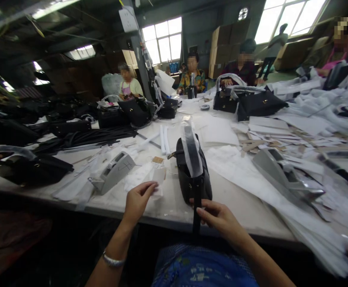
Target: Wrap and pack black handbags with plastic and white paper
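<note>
A black handbag (183, 175) stands on the table in front of me, its handle wrapped in clear-and-white plastic film (191, 149). From its near side a black strap (197, 217) hangs down over the table edge. My right hand (217, 215) has its thumb and fingers closed on this strap. To the left of the bag, my left hand (139, 199) pinches a small, thin, whitish sheet (158, 177) between thumb and fingertips. What exactly the sheet is cannot be made out. A small brown card (157, 160) lies just beyond it.
Grey tape dispensers stand left (114, 172) and right (281, 173). White foam sheets (245, 175) spread over the table's right side and hang off its edge. More black handbags (260, 104) sit farther back; another (36, 169) is at left beside someone's hand. Several people work across the table.
</note>
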The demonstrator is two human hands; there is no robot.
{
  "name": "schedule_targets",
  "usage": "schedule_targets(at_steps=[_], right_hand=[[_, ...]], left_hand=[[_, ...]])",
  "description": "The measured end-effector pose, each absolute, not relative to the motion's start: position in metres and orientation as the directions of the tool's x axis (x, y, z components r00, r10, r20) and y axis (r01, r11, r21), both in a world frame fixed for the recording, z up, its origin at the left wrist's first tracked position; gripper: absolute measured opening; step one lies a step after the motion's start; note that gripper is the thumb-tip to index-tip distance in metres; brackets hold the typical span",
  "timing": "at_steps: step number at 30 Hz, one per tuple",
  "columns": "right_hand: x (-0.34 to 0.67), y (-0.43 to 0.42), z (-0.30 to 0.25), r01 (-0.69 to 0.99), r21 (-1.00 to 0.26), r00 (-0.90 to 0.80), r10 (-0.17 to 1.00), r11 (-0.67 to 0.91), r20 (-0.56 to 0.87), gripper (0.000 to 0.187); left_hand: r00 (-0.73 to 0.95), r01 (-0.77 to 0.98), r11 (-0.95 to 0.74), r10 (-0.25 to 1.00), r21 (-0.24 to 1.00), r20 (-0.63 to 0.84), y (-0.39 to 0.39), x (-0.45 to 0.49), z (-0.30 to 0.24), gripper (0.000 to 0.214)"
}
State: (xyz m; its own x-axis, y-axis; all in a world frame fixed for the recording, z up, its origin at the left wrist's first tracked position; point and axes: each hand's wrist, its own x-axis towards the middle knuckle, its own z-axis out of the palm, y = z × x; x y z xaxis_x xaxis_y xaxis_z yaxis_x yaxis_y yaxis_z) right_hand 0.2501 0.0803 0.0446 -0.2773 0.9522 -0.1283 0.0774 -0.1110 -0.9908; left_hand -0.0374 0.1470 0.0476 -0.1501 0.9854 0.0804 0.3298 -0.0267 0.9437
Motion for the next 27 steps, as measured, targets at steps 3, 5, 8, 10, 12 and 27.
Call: schedule_targets(at_steps=[3, 5, 8, 10, 12, 27], right_hand=[[0.244, 0.082, 0.049, 0.007, -0.992, -0.316, 0.942, -0.122, -0.118, 0.042], [0.242, 0.083, 0.048, -0.016, -0.988, -0.337, 0.931, -0.152, -0.137, 0.045], [0.236, 0.083, 0.042, -0.076, -0.976, -0.396, 0.904, -0.206, -0.160, 0.048], [0.230, 0.081, 0.035, -0.111, -0.967, -0.440, 0.884, -0.229, -0.159, 0.049], [0.219, 0.078, 0.026, -0.108, -0.965, -0.482, 0.862, -0.238, -0.158, 0.051], [0.229, 0.068, 0.037, 0.185, -0.982, -0.028, 0.999, 0.020, 0.015, 0.042]], left_hand=[[-0.092, 0.221, 0.054, 0.995, 0.974, -0.034, 0.141, -0.025, 0.025, 0.035], [-0.056, 0.137, 0.132, 0.990, 0.982, -0.126, 0.143, -0.025, 0.011, 0.035], [-0.019, -0.012, 0.228, 0.973, 0.974, -0.229, 0.149, -0.030, 0.002, 0.032], [-0.006, -0.113, 0.255, 0.966, 0.960, -0.257, 0.152, -0.034, 0.001, 0.025], [-0.020, -0.200, 0.248, 0.966, 0.948, -0.256, 0.158, -0.039, 0.001, 0.020], [0.057, -0.041, 0.163, 0.985, 0.986, -0.161, 0.113, -0.011, 0.062, 0.032]])
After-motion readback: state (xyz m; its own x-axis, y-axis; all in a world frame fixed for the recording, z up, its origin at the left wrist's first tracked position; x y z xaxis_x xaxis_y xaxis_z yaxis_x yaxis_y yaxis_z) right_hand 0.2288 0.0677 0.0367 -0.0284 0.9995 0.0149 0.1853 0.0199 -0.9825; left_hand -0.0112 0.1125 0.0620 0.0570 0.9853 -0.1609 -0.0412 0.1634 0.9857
